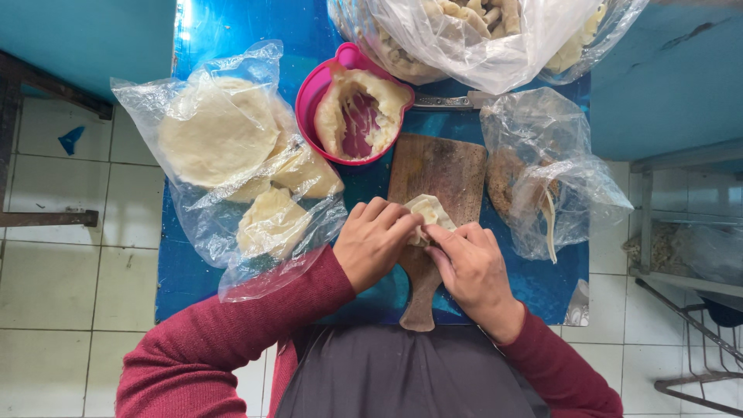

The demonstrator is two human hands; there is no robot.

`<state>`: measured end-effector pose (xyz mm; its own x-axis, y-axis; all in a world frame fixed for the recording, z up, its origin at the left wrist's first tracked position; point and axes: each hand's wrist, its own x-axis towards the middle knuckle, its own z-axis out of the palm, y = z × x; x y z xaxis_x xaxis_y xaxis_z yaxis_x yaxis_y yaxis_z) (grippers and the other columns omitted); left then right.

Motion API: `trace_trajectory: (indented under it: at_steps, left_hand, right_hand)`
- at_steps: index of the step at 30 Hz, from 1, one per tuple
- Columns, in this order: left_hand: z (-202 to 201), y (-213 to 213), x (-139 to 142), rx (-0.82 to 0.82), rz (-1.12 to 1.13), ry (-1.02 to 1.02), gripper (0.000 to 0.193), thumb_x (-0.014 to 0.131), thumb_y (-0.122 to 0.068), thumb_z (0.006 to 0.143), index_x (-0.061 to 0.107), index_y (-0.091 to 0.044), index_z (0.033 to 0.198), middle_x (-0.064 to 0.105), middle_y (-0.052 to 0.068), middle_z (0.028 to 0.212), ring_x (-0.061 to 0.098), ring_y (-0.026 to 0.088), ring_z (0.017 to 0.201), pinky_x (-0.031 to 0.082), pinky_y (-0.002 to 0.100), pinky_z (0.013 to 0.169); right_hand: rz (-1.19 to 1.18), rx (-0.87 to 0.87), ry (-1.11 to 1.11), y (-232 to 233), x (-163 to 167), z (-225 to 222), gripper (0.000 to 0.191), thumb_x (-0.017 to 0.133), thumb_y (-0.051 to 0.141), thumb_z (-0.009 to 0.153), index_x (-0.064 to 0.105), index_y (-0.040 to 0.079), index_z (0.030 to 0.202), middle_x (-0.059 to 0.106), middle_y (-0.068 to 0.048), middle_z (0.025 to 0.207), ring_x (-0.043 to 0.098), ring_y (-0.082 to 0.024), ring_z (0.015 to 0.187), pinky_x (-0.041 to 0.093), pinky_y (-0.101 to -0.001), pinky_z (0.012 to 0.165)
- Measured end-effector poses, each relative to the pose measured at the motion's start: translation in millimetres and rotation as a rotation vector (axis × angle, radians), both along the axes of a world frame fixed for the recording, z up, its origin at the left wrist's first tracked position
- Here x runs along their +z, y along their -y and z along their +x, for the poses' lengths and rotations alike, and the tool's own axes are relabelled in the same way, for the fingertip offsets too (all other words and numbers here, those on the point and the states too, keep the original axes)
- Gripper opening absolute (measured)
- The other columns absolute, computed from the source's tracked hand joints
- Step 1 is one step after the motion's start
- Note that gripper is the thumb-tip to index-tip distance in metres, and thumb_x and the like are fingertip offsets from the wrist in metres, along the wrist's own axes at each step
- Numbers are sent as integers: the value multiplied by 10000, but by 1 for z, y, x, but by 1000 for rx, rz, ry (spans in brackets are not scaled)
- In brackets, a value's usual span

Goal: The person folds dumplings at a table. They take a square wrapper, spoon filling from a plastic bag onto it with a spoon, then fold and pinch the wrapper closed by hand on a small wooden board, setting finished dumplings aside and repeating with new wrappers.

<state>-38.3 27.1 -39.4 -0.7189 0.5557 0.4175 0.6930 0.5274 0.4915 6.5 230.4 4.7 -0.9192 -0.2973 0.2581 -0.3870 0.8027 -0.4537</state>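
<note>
Above the wooden board, near its middle: folded dough piece, pinched from both sides. Left hand grip closed on its left edge, right hand grip closed on its right edge. Just beyond the board, pink bowl of filling. Left of the board, plastic bag of flat dough rounds on the blue counter.
</note>
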Motion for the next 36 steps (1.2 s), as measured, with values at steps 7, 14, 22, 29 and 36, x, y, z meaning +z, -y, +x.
trace_trajectory:
  at_steps: [7,14,22,29,36]
  left_hand:
    - [-7,2,2,-101,-36,-6,314,708,-144,787,650,-149,1095,612,11,1046,555,242,980,417,387,816]
    - [-8,-1,2,-62,-27,-2,124,725,-215,919,668,-127,986,596,14,949,552,230,928,421,378,772]
    - [-9,-11,5,45,9,101,113,730,-213,867,667,-131,911,604,26,892,585,246,924,446,396,758]
    - [-13,-11,7,124,133,291,143,736,-175,838,653,-104,930,604,77,931,558,307,909,468,417,766]
    - [-9,-12,-2,30,83,137,145,665,-67,800,645,-114,936,609,58,916,574,289,925,487,408,806]
  right_hand:
    - [-307,-80,120,-5,-16,-5,200,753,54,906,690,56,1096,696,-76,955,663,-167,788,531,-299,699]
    - [-452,-288,368,-5,-24,-10,227,740,81,924,654,32,1128,748,-60,915,563,-89,659,486,-244,601]
    - [-323,-266,278,3,-15,-14,227,765,104,877,688,53,1084,696,-59,874,533,-135,623,475,-288,590]
    - [-187,-194,143,4,-17,-21,130,788,95,836,713,75,940,680,-71,884,619,-245,812,503,-359,694]
    - [-129,-110,25,8,-11,-19,141,723,38,863,704,60,1001,687,-79,965,603,-300,910,495,-394,801]
